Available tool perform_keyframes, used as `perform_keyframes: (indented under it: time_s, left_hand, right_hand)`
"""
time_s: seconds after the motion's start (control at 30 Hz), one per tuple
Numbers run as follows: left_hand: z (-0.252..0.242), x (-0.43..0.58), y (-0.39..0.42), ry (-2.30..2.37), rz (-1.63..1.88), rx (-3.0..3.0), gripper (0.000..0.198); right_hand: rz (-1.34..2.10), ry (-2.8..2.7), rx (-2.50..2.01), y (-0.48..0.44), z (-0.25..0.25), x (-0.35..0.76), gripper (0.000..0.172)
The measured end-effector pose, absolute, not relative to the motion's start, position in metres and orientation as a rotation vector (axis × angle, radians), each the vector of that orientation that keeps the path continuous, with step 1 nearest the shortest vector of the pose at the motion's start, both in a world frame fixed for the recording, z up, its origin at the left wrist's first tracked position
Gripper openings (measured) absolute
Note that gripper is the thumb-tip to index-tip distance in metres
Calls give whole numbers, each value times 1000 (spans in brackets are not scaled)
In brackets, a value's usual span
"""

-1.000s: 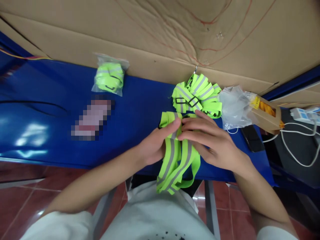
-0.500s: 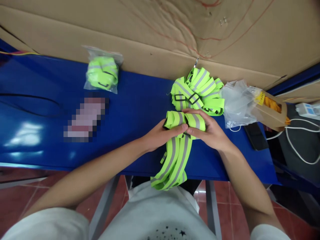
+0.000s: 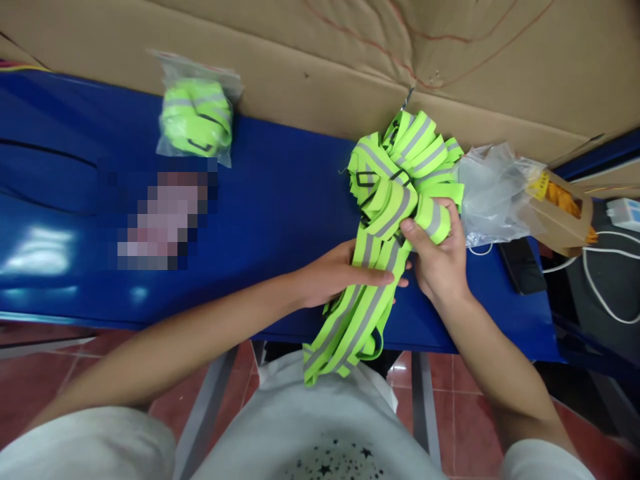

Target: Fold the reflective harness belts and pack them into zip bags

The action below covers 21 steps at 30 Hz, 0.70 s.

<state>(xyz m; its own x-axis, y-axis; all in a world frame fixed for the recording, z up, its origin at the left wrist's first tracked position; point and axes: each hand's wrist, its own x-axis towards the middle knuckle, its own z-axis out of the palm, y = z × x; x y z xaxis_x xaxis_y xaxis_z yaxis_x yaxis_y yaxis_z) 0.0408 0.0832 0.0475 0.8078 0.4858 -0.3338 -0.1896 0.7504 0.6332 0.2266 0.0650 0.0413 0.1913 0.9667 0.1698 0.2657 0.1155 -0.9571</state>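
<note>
Between my hands is a neon-yellow reflective strap bundle (image 3: 367, 300) with grey stripes, its long folded lengths hanging over the table's front edge toward my lap. My left hand (image 3: 350, 273) is closed round those hanging lengths, thumb on top and fingertips showing past their right side. My right hand (image 3: 440, 250) grips the looped upper part, its thumb pressed on the fold. Just beyond, a pile of similar reflective straps (image 3: 420, 143) with black buckles lies against the cardboard. The held loops partly cover that pile.
A clear bag of packed straps (image 3: 197, 120) stands at the back left, above a pixelated patch (image 3: 165, 220). Right of the pile are clear plastic bags (image 3: 493, 193), a brown box (image 3: 565, 213), a dark phone (image 3: 523, 265) and white cables. Cardboard (image 3: 280, 73) walls the back of the blue table (image 3: 280, 200).
My left hand has slid down from the top loops to the hanging lengths. My right hand has moved right with the upper loops, which are now spread and tilted. The view has shifted slightly.
</note>
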Motion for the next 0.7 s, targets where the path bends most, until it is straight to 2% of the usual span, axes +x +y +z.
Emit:
perform_keyframes:
  time_s: [0.13, 0.27, 0.47, 0.7]
  left_hand:
    - [50, 38, 85, 440, 259, 626, 33]
    - [51, 37, 84, 398, 131, 713, 41]
    - [47, 37, 84, 495, 275, 720, 55]
    - [44, 35, 92, 516, 272, 700, 43]
  right_hand:
    - [590, -1284, -1377, 67, 43, 230, 41]
    - [465, -1143, -1230, 74, 53, 240, 39]
    - [467, -1029, -1018, 88, 73, 270, 28]
    - [505, -930, -898, 103, 84, 319, 24]
